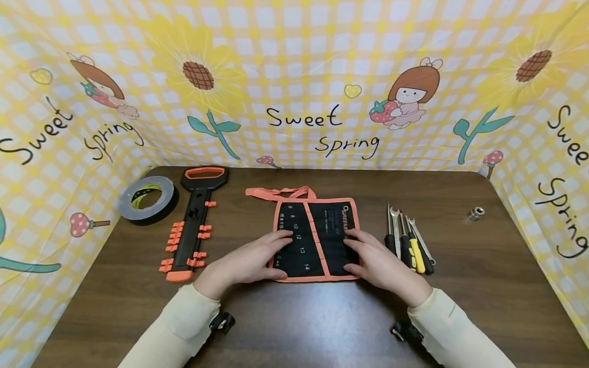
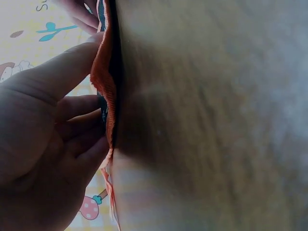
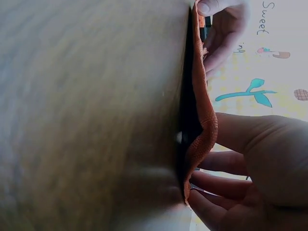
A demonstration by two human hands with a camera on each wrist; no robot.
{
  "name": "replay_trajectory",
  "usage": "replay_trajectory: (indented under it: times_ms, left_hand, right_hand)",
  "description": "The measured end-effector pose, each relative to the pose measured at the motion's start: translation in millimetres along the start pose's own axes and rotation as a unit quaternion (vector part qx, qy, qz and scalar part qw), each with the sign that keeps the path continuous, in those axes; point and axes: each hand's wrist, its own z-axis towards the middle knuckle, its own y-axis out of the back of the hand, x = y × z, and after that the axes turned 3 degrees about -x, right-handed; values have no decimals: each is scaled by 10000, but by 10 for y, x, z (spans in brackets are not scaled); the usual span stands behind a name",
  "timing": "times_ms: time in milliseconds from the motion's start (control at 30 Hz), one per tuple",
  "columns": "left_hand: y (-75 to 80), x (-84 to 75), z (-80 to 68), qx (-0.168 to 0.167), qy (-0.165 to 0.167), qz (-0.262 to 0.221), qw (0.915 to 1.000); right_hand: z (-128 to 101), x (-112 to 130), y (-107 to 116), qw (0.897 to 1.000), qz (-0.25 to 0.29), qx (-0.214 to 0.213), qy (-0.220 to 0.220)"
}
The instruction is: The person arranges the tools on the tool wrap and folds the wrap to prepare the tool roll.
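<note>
A black fabric tool pouch (image 1: 301, 250) with orange edging lies flat on the table, its printed sizes and lettering facing up. An orange strap (image 1: 280, 193) trails from its far edge. My left hand (image 1: 250, 258) rests on the pouch's left part, fingers extended and thumb near the front corner. On the right part, my right hand (image 1: 379, 258) touches the fabric with its fingertips. Both wrist views show thumb and fingertips against the upper face of the pouch, beside the wavy orange edging (image 2: 103, 72). The front edging (image 3: 204, 106) bows up slightly above the table in the right wrist view.
Right of the pouch lie several wrenches and screwdrivers (image 1: 409, 243), with a metal socket (image 1: 476, 213) farther right. To the left are a black holder with orange clips (image 1: 195, 225) and a roll of tape (image 1: 170, 202). A patterned cloth (image 1: 294, 76) walls the table's back and sides.
</note>
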Motion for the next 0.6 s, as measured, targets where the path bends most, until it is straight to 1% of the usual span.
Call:
replay_trajectory:
  times_ms: [200,267,367,500,600]
  left_hand:
    - [7,3,3,32,5,32,10000]
    - [0,9,5,34,2,38,10000]
    - [-7,15,7,24,-5,54,10000]
    - [-3,12,6,32,-17,52,10000]
    - [-1,8,7,51,-26,60,10000]
  right_hand:
    - [12,8,9,10000,5,-26,5]
    - [4,21,20,9999,35,-98,21]
    - [-15,121,118,9997,142,-200,6]
    - [-52,350,374,9985,393,-365,-70]
    - [-65,438,501,9971,537,-520,-151]
